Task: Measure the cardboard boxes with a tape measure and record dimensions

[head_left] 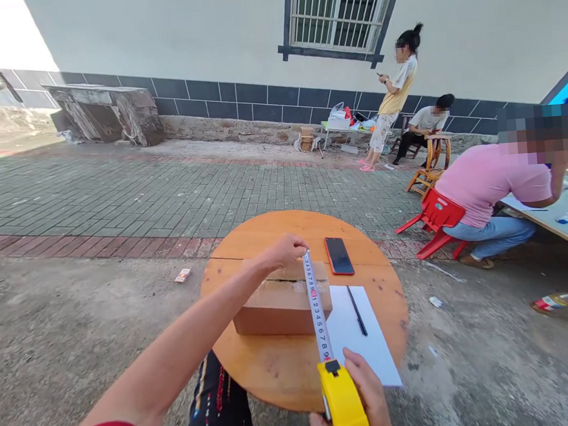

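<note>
A brown cardboard box (278, 304) lies on a round wooden table (275, 369). My left hand (283, 251) is closed, pinching the end of a white tape blade (316, 308) at the box's far top edge. The blade runs back over the box's right side to a yellow tape measure case (343, 403), which my right hand (369, 395) grips at the table's near edge. Right of the box lie a white sheet of paper (358, 337) with a black pen (356, 310) on it.
A phone in a red case (339, 255) lies at the table's far right. A person in pink sits on a red chair (435, 218) at another table to the right. Two more people are by the wall, near wooden stools (429, 164). Litter lies on the concrete ground.
</note>
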